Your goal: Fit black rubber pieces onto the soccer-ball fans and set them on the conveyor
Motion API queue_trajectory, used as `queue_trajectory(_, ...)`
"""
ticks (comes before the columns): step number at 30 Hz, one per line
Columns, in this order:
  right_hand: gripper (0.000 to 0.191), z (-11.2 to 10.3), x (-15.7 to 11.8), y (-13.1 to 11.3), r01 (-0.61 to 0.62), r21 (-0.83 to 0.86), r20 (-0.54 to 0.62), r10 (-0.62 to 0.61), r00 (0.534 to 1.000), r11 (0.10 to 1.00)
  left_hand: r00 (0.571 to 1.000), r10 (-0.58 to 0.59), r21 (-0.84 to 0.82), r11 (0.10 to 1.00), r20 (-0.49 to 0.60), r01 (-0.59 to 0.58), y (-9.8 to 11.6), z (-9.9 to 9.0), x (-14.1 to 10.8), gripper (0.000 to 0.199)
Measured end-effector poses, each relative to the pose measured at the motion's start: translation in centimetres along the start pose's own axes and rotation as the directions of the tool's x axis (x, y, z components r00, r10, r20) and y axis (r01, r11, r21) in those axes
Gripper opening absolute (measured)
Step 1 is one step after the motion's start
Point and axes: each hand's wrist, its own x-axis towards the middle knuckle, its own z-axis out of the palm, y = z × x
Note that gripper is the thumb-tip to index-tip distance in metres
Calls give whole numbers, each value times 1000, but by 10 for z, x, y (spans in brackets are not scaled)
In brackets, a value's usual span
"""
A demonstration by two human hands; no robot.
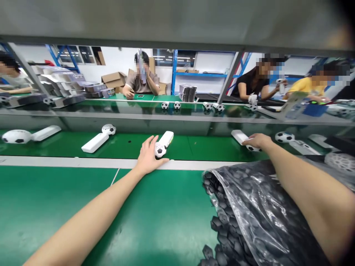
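Inside a plastic bag (263,210), black hexagons (222,223)

Smooth plastic toy football (160,150); glossy clear plastic bag (249,210).

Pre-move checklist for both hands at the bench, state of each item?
1. Left hand on small soccer ball: ok, fingers against it.
2. Right hand on white bar: ok, palm over its end.
3. Grip firmness, both hands: cannot tell.
4. Black plastic bag clear of right forearm: not ok, forearm lies across it.
5. Co-worker in black top apart from both hands: ok, at the far side.
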Motion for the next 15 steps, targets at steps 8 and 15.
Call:
queue_trajectory(8, 35, -97, -110, -105, 224, 156, 217, -255, 942, 962, 906, 303, 156, 951, -294, -268, 24, -3, -14, 80)
queue_trajectory(15, 34, -136, -267, -176, 552, 595, 95, -734, 673, 583, 846, 505, 224, 817, 171, -532, 120, -70, -69, 65)
